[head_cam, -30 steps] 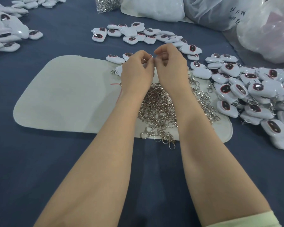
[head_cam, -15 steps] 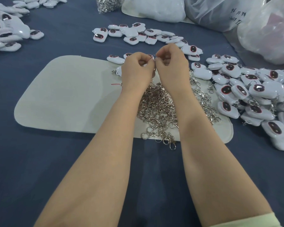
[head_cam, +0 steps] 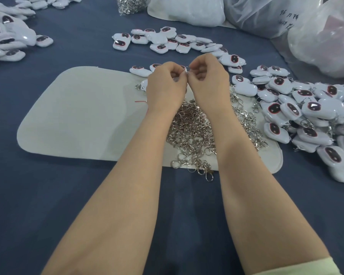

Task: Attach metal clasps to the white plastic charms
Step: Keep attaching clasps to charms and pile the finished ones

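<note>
From the head camera, both forearms reach forward over a blue cloth (head_cam: 48, 195); the left hand (head_cam: 166, 86) and right hand (head_cam: 209, 82) are raised side by side, knuckles up, fingers curled in, their fingertips meeting; between them they pinch a small metal piece (head_cam: 187, 68), mostly hidden, and whether a charm sits inside the left hand's curl cannot be told; a white charm with a ring (head_cam: 144, 84) peeks out just beside the left hand's outer edge; a red thread (head_cam: 140, 101) shows at the left wrist; beneath both wrists lies a heap of loose metal clasps (head_cam: 193, 132), on a pale felt mat (head_cam: 77, 116) that spreads away to the left of the left hand; to the right of the right hand is a big pile of white charms (head_cam: 306, 116) with dark faces, some with clasps showing among them; beyond the fingertips runs a row of charms (head_cam: 167, 40); well off to the left sits another charm heap (head_cam: 6, 36); past the right hand, far side, stand plastic bags (head_cam: 316, 36).
</note>
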Demonstrator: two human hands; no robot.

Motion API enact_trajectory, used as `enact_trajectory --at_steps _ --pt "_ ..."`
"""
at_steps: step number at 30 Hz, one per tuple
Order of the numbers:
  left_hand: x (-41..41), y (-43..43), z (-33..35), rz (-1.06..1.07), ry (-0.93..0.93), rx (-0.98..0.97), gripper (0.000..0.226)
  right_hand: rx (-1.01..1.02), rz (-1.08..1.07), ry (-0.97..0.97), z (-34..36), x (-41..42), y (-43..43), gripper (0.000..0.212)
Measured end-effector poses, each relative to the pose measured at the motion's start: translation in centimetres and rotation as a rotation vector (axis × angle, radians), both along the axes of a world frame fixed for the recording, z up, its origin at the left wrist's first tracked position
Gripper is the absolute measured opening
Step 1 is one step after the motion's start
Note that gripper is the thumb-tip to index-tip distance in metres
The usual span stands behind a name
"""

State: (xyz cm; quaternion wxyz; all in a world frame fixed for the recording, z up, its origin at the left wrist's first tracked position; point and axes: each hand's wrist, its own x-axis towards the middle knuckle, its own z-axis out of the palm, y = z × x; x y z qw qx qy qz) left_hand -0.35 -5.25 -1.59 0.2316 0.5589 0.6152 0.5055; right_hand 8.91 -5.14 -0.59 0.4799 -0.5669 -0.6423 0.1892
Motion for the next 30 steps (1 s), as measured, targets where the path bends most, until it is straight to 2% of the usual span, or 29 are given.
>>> enact_trajectory --at_steps 30 --pt "-0.02 -0.03 -0.24 0.011 0.066 0.022 0.012 0.015 0.002 -0.002 -0.16 0.09 0.06 0.015"
